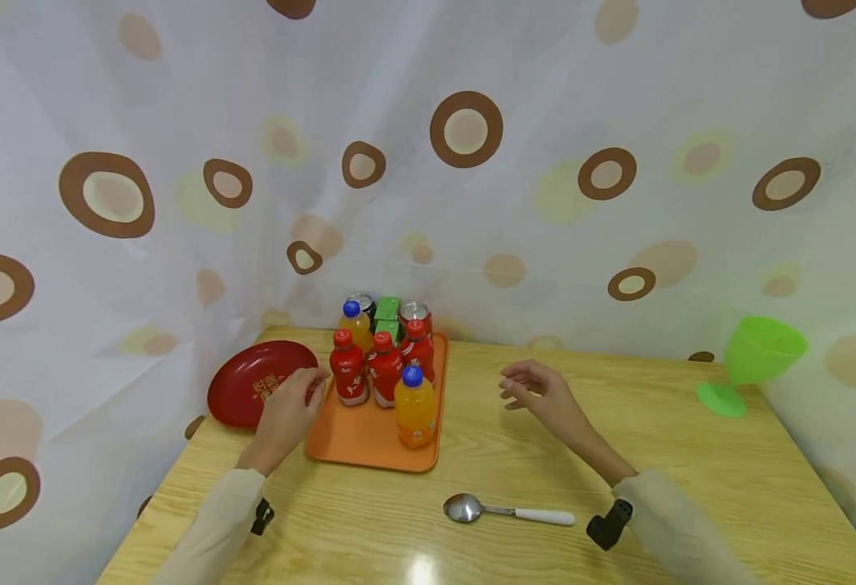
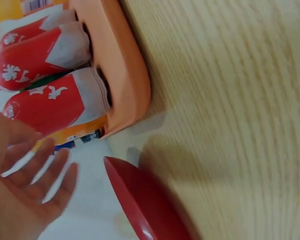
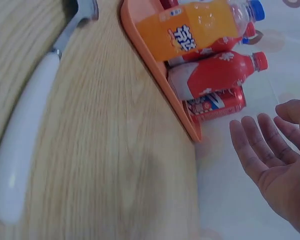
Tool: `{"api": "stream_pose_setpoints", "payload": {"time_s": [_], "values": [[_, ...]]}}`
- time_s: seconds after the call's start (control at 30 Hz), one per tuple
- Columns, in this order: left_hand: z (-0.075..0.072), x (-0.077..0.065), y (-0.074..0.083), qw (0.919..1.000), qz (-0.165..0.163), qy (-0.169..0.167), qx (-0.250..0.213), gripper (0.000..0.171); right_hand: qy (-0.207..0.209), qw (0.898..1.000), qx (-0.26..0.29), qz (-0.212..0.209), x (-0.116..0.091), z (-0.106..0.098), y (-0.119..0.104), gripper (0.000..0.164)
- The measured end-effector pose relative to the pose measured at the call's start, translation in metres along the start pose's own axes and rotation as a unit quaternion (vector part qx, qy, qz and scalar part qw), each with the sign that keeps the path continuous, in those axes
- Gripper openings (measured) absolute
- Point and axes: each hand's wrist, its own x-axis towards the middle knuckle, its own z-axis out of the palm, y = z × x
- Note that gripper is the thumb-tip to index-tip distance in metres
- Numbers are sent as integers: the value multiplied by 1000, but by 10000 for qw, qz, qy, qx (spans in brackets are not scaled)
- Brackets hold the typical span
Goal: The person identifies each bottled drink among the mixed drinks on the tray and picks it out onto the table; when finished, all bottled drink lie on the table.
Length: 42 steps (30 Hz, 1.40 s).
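My left hand (image 1: pixel 287 418) hovers by the left edge of the orange tray (image 1: pixel 369 455), between a dark red plate (image 1: pixel 234 390) and the nearest red bottle (image 1: pixel 349 374). In the left wrist view its fingers (image 2: pixel 55 185) are loosely bent with nothing between them. To the right of the tray, my right hand (image 1: pixel 545 398) hangs above the table, relaxed and holding nothing. On the tray stand several red bottles, an orange soda bottle (image 1: pixel 415 410) in front and another orange soda bottle (image 1: pixel 356 325) behind.
A spoon (image 1: pixel 464 508) with a white handle lies near the table's front. Cans (image 1: pixel 415 313) and green boxes (image 1: pixel 387 309) stand at the tray's back. A tilted green cup-shaped piece (image 1: pixel 764 351) with a round base is at the far right. A patterned curtain (image 1: pixel 530 203) borders the table.
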Motion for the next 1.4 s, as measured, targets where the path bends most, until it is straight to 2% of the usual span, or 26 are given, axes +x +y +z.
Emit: {"api": "stream_pose_setpoints", "payload": {"time_s": [0.13,0.27,0.43,0.63,0.77,0.97,1.2,1.4], "values": [[-1,-4,-2,9941,-661,-863,20,27,-251,9990,379,-38,3,12,3,24],[2,-8,-3,9844,-1157,-1324,-48,32,-417,9975,567,9,4,26,3,24],[8,-10,-6,9721,-1694,-1551,-474,35,-583,9959,632,290,6,46,3,27],[10,-3,-10,9618,-2211,-1456,-701,32,-847,9935,435,623,12,68,5,45],[11,-2,-8,9622,-2239,-1467,-491,31,-971,9921,410,682,16,80,6,60],[14,-2,-11,9662,-2141,-1416,-229,33,-1020,9916,439,670,24,98,5,68],[16,1,-12,9655,-2039,-1597,-283,40,-747,9946,176,694,29,109,6,68],[18,-4,-19,9658,-1985,-1642,-303,47,-652,9953,182,686,33,113,7,63]]}}
